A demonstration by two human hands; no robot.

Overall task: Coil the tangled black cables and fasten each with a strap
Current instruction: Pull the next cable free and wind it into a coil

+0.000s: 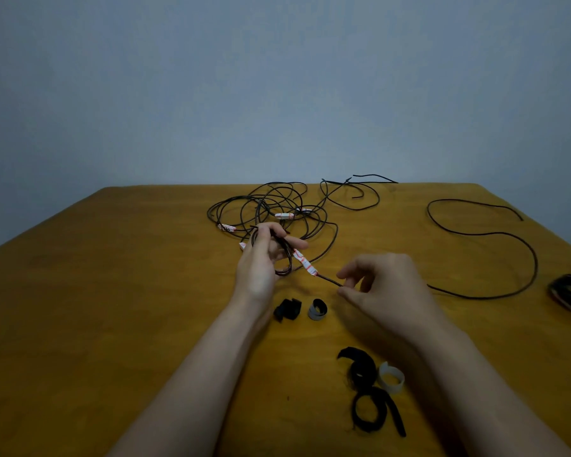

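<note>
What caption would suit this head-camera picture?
Left hand holds a small cable coil while right hand pinches its loose end.

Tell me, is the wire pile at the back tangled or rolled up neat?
Tangled. The black cable pile sprawls in loose, crossing loops, and nothing binds it.

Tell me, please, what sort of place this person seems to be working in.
Probably a plain indoor room used as a simple work spot rather than an equipped workshop: a wooden table stands before a blank grey-blue wall, with loose black cables and fastening straps spread on it.
</note>
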